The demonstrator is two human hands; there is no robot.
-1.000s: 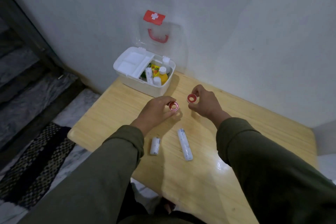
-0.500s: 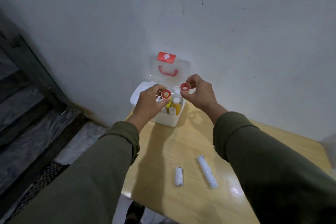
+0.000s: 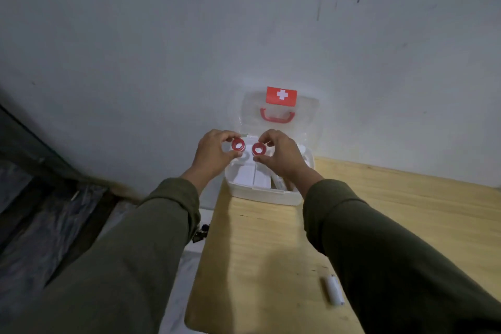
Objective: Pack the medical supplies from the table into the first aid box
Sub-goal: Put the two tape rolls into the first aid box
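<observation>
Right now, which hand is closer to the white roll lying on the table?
Right. The right hand is up over the first aid box, with its sleeve passing beside the white roll. The left hand is farther off to the left.

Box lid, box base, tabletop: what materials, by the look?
Lid: clear, slightly glossy plastic; the wall shows through it. First aid box base: opaque white plastic, smooth moulded rim. Table: pale wood or wood-look laminate, grain lines, soft sheen; which one is unclear.
</observation>
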